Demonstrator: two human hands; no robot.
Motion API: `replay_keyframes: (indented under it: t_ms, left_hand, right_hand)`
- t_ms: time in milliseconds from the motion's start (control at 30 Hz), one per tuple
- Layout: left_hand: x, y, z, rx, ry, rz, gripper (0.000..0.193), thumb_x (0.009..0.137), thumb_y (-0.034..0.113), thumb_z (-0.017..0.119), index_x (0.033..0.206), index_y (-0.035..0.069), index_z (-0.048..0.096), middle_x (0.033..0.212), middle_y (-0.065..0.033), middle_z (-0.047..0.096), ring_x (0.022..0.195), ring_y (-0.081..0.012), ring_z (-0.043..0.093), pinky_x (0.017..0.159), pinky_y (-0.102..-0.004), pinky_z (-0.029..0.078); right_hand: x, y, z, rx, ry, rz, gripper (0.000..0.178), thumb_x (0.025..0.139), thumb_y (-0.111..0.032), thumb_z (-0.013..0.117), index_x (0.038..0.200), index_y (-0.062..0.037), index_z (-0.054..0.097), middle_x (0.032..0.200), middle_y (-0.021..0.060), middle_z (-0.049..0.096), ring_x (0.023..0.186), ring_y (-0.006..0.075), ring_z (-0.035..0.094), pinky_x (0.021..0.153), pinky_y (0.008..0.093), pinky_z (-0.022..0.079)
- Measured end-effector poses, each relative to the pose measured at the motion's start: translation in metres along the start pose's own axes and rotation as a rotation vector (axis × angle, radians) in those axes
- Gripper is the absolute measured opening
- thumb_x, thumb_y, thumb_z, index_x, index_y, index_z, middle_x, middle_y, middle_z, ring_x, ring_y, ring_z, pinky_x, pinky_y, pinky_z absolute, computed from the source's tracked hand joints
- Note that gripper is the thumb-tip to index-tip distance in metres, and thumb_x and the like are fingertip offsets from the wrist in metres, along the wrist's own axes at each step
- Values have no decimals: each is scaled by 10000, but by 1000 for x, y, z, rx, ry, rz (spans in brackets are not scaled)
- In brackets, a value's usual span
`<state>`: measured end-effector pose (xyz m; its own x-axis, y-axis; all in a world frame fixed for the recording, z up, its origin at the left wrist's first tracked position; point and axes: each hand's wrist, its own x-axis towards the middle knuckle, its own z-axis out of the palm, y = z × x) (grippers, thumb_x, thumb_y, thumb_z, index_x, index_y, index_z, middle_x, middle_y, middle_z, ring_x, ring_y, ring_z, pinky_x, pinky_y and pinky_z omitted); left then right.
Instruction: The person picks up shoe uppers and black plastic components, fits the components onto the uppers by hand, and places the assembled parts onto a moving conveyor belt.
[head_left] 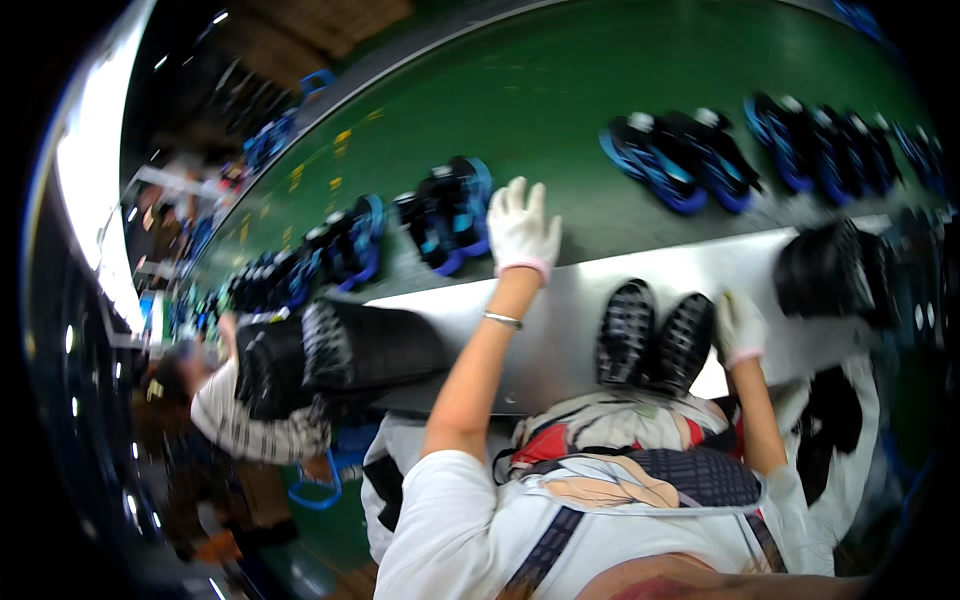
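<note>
Black oval grey-patterned soles (625, 335) lie beside your right hand (740, 330); can't tell its grip. Your left hand (523, 232): fingers spread, near black-and-blue shoes (468, 205).

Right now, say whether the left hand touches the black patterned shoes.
Apart: the head view shows metal surface between the left hand and the black patterned shoes.

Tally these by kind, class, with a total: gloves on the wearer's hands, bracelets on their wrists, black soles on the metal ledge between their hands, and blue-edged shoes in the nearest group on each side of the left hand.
White gloves: 2
Bracelet: 1
Black soles: 2
Blue-edged shoes: 4
Total: 9
</note>
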<state>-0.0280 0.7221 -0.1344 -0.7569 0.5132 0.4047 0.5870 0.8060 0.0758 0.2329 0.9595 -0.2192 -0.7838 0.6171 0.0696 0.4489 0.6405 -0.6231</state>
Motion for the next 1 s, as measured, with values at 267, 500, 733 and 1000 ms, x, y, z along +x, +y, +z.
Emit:
replay_keyframes:
  t_ms: [267,500,733,1000]
  left_hand:
    - [42,91,15,-385,-98,358,434,780,217,652,1183,68,590,1231,-185,542,1123,-368,512,977,-418,436]
    - [63,169,21,-317,-422,382,540,764,346,690,1245,158,533,997,-185,579,964,-332,544,858,-420,455]
    - [79,184,36,-210,-536,311,521,741,530,662,1163,226,627,1007,-166,606,973,-305,566,829,-388,445]
    - [70,149,32,-221,-570,285,512,736,541,662,1005,106,658,995,-162,627,952,-302,608,831,-395,473]
  right_hand:
    - [6,-22,-7,-26,16,-19,179,891,-255,539,911,-109,640,853,139,650,791,346,626,718,431,494]
    - [-1,-18,-5,51,-67,62,215,915,-245,523,928,-70,647,893,165,652,819,342,631,742,414,486]
    - [6,-23,-8,40,-31,39,222,920,-235,516,924,-52,641,898,168,649,824,339,623,741,412,479]
    - [12,-11,-4,7,-55,22,236,925,-240,500,937,-47,635,901,183,642,831,357,616,748,432,473]
